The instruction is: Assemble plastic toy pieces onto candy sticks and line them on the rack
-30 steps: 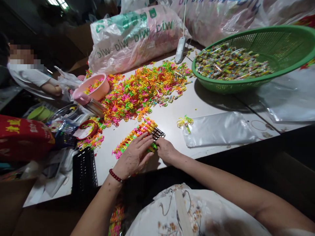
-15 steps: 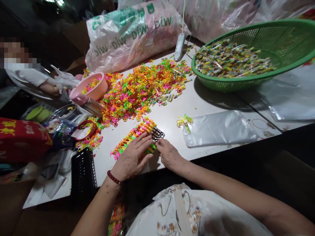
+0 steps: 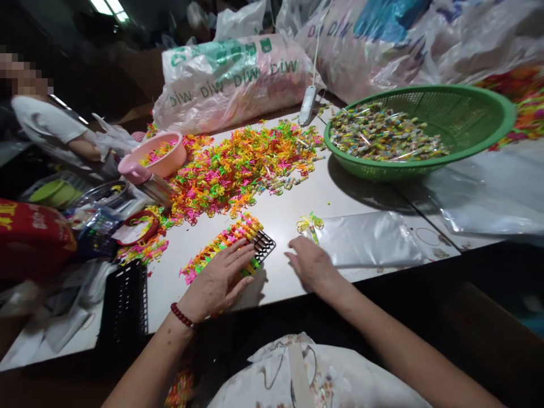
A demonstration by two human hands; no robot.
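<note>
My left hand [image 3: 219, 276] lies with its fingers stretched over a black rack [image 3: 264, 246] filled with rows of bright plastic pieces [image 3: 229, 243] in pink, orange, yellow and green. The rack's right end shows bare black slots. To the right, my right hand [image 3: 313, 265] is over the table, slightly blurred, its thumb and fingers apart with nothing seen between them. Just beyond its fingertips is a yellow and green plastic toy [image 3: 312, 225] with loops on top and a slim stem. It lies at the left end of a stack of clear plastic bags [image 3: 369, 241].
A heap of colourful plastic pieces [image 3: 229, 170] covers the table's middle. Behind it lies a stuffed sack [image 3: 229, 79]. At right stands a green basket [image 3: 480, 122] of small wrapped items; at left, a pink bowl [image 3: 174, 154] and a black crate [image 3: 125, 306]. Another person [image 3: 55, 124] is far left.
My right hand has left the rack's end and moved right toward the yellow and green toy. My left hand stays on the rack. The whole view has shifted a little.
</note>
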